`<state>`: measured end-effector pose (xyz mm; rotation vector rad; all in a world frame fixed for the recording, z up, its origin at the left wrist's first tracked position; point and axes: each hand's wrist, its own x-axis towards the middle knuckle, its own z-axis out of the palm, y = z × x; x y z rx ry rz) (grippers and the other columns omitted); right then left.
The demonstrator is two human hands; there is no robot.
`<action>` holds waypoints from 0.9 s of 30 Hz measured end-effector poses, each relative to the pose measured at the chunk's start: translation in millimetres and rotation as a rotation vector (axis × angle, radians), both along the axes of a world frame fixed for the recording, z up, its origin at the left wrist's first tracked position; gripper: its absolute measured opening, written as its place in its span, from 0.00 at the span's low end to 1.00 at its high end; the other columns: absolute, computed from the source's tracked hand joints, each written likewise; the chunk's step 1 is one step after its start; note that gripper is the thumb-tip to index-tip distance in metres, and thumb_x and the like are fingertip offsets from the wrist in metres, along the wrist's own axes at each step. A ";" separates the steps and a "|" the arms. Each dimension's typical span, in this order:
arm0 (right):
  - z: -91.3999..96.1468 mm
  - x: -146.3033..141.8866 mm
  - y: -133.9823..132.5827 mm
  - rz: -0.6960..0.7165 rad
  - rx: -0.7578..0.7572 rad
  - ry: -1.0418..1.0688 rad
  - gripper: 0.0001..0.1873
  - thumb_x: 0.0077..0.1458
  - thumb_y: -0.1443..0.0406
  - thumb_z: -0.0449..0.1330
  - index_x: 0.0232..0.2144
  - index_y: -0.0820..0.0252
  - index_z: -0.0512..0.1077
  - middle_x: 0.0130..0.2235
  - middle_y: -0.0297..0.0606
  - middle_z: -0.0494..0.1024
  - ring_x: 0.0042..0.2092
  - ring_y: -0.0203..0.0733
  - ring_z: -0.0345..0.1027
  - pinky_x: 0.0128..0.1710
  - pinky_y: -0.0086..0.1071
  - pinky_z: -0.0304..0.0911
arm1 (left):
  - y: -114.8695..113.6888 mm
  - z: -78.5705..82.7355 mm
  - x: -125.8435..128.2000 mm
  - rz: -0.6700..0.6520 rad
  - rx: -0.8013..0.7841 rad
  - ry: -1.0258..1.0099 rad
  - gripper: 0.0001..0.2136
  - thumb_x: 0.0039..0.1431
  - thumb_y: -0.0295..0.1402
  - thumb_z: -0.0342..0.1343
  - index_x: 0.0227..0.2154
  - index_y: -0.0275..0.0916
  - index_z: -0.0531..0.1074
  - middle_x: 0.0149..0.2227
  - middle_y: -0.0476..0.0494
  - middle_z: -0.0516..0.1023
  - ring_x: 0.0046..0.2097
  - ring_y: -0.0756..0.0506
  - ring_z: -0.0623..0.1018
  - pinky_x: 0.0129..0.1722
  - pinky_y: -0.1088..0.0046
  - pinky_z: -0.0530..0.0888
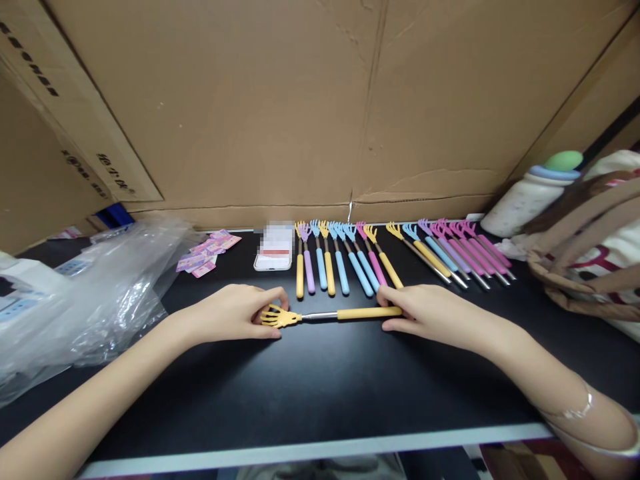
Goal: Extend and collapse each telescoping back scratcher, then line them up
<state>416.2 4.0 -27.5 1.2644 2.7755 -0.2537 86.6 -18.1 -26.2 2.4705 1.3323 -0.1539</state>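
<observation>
A yellow back scratcher point(333, 315) lies sideways on the black table point(320, 380), its metal rod partly drawn out. My left hand point(235, 312) pinches its claw head at the left end. My right hand point(417, 310) grips the far end of its yellow handle. Just behind, a row of several scratchers point(345, 260) with yellow, purple, blue and pink handles lies side by side. A second group of scratchers point(455, 250), mostly pink and purple, lies to the right.
A white phone point(273, 252) lies behind my left hand. Pink labels point(207, 252) and a crumpled clear plastic bag point(95, 293) sit at the left. A white bottle point(533, 193) and a handbag point(595, 260) stand at the right. Cardboard point(280, 107) walls the back.
</observation>
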 end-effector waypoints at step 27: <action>0.8 -0.7 2.1 -0.017 -0.035 -0.009 0.12 0.56 0.52 0.53 0.33 0.53 0.62 0.27 0.31 0.71 0.27 0.39 0.65 0.26 0.29 0.49 | -1.0 0.4 -0.8 0.014 0.003 -0.011 0.17 0.56 0.48 0.49 0.44 0.46 0.65 0.29 0.50 0.71 0.31 0.46 0.72 0.28 0.76 0.61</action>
